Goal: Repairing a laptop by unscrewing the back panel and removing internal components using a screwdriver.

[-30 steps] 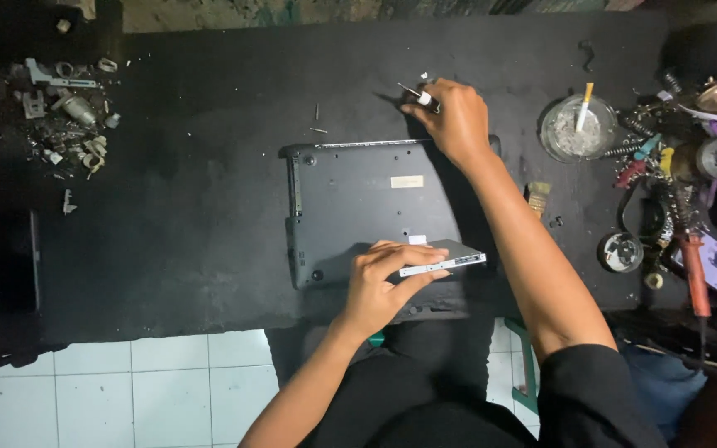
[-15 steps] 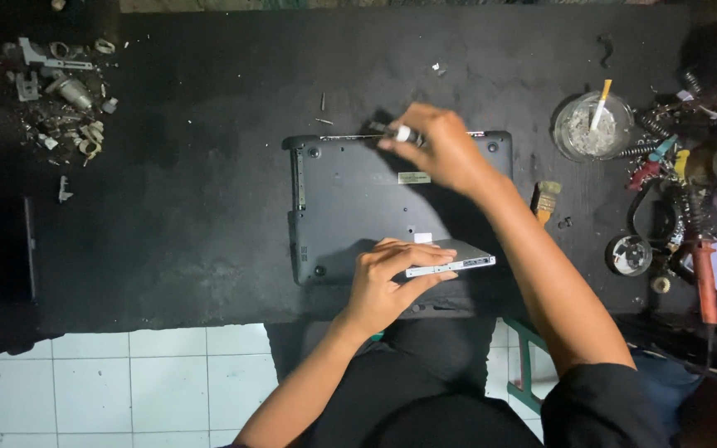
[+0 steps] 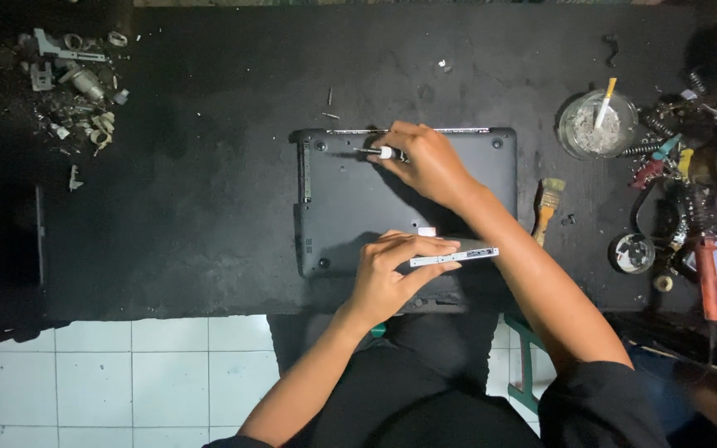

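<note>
Right hand [image 3: 429, 162] reaches across the laptop [image 3: 358, 207], forearm angled up-left, fingers pinched on a screwdriver [image 3: 379, 153] with a white collar, tip on the case near the top edge. Left hand [image 3: 392, 270] rests on the lower edge, fingers closed around a thin silver bracket [image 3: 466, 255] held flat. Laptop lies underside up, centre of the black surface [image 3: 209, 207]. Small white rectangular label [image 3: 426, 231] sits on the case just above the left hand.

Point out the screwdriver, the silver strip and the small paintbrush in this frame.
screwdriver [image 3: 385, 153], head view, on its white collar.
silver strip [image 3: 458, 255], head view, on its middle.
small paintbrush [image 3: 548, 207], head view, on its handle.
</note>
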